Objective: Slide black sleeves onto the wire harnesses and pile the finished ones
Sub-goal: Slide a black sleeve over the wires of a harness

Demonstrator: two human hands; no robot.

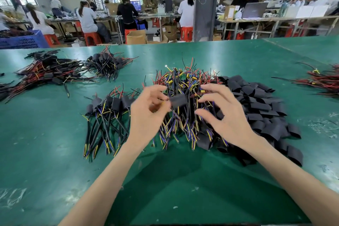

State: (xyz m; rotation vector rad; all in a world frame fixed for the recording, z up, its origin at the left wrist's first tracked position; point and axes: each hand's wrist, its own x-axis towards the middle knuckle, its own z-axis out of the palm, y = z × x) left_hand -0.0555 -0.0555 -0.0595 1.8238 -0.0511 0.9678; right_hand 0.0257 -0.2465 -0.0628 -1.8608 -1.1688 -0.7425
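Sleeving looks to be the step under way: the left hand pinches one black sleeve by the end nearest it and holds it level just above the heap of bare harnesses that lies under both hands. The right hand hovers at the sleeve's other end with its fingers curled and spread. Whether its tips nip a wire or hold nothing I cannot tell, for blur and tangle hide it, and I cannot make out whether wires already run through the sleeve. If they do not, the next move calls for gathering one harness's ends into a tight bunch so they enter the flat mouth without snagging. If they do, the piece belongs on the finished pile just outside the left hand. Loose sleeves lie heaped just outside the right hand, within easy reach. More sleeved bundles lie well beyond the left hand. All of it rests on a green table, scuffed and dusty in patches. Past its far edge other workers sit on red stools at long benches, with a blue crate, cardboard boxes and a laptop among them
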